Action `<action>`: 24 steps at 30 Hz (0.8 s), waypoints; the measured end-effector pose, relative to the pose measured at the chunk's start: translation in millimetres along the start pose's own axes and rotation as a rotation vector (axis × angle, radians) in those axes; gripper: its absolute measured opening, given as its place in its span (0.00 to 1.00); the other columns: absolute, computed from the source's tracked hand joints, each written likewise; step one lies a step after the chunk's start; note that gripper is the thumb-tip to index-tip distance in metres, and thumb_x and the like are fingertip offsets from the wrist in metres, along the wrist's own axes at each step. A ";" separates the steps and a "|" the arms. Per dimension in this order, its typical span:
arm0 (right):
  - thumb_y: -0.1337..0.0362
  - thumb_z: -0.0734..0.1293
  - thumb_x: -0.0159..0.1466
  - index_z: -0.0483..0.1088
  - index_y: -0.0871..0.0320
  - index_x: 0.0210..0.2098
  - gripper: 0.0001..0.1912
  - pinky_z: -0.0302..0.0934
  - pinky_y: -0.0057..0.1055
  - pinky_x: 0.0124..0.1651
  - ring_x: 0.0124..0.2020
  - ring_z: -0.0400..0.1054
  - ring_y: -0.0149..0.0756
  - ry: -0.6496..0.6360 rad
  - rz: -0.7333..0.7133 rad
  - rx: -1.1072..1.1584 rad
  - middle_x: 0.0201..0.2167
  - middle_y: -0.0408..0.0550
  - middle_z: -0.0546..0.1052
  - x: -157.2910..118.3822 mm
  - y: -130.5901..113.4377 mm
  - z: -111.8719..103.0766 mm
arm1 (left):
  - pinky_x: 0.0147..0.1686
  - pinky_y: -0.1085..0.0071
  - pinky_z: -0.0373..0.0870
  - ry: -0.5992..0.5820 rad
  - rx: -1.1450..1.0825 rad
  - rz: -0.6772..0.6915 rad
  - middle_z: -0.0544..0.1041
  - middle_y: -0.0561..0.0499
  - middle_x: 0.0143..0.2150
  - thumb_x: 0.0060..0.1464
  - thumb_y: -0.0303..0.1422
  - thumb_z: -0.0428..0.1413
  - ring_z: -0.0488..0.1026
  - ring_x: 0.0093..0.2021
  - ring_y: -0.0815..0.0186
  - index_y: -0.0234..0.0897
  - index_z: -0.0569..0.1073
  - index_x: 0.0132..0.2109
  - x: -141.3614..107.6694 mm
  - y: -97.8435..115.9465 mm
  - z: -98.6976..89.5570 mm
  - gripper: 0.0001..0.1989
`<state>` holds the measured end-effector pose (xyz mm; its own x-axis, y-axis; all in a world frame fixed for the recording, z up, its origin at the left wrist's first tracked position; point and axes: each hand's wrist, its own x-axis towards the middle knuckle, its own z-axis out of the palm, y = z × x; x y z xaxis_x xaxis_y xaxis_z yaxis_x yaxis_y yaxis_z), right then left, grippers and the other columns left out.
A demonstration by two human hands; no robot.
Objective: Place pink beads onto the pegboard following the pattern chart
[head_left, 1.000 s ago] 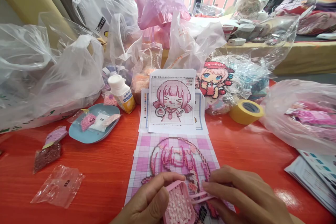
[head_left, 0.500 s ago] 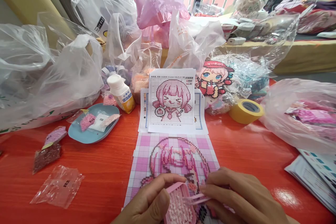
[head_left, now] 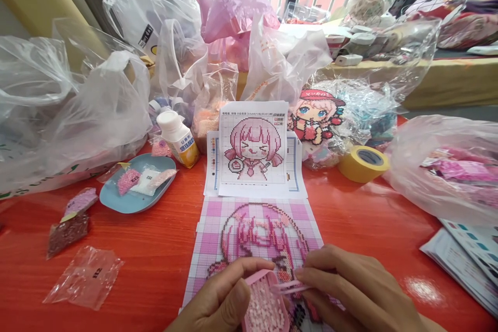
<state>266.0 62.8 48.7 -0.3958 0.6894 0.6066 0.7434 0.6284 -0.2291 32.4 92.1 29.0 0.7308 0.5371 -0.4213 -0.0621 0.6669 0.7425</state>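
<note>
At far left on the red table, a pink bead packet overlaps a dark brown one, with a clear bag marked H2 nearer the person. The blue plate beside them carries small bead packets, and a white-capped bottle stands just behind it.

In the middle, below a printed chart, lies the checked pegboard, partly under the hands. The bead picture on it looks partway along: the dark arc over the head is laid, as are many pink strands inside it and a patch of orange-pink beads at the right. Pale grid shows between the strands, so much of the filling seems left; the lower part is too covered to judge.

The left hand has its fingers clamped on a pink tray of pale beads, thumb on the near side and forefinger curled over the far rim. Right of that, the right hand pinches pink tweezers, fingers together on them. The tips reach over the tray's right edge, slightly apart; whether they grip a bead, I cannot tell. Yellow tape lies farther right.
</note>
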 end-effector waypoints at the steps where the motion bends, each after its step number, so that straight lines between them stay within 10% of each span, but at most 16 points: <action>1: 0.67 0.54 0.73 0.72 0.57 0.36 0.18 0.67 0.16 0.32 0.26 0.74 0.24 0.012 -0.012 -0.003 0.26 0.43 0.78 0.3 -0.4 0.8 | 0.52 0.54 0.67 -0.001 -0.001 -0.001 0.78 0.41 0.48 0.57 0.53 0.53 0.75 0.51 0.51 0.39 0.69 0.56 0.1 0.1 0.1 0.28; 24: 0.70 0.54 0.72 0.73 0.57 0.36 0.18 0.66 0.19 0.31 0.27 0.74 0.25 -0.037 -0.037 0.007 0.26 0.43 0.78 -3.8 1.2 2.4 | 0.53 0.53 0.68 -0.053 -0.056 0.009 0.79 0.39 0.49 0.60 0.49 0.52 0.77 0.49 0.52 0.37 0.68 0.58 1.4 -3.4 -2.4 0.26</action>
<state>267.1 61.8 44.4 -0.4426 0.6784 0.5865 0.7241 0.6561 -0.2125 32.0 91.9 24.6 0.7648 0.5159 -0.3858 -0.1052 0.6909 0.7153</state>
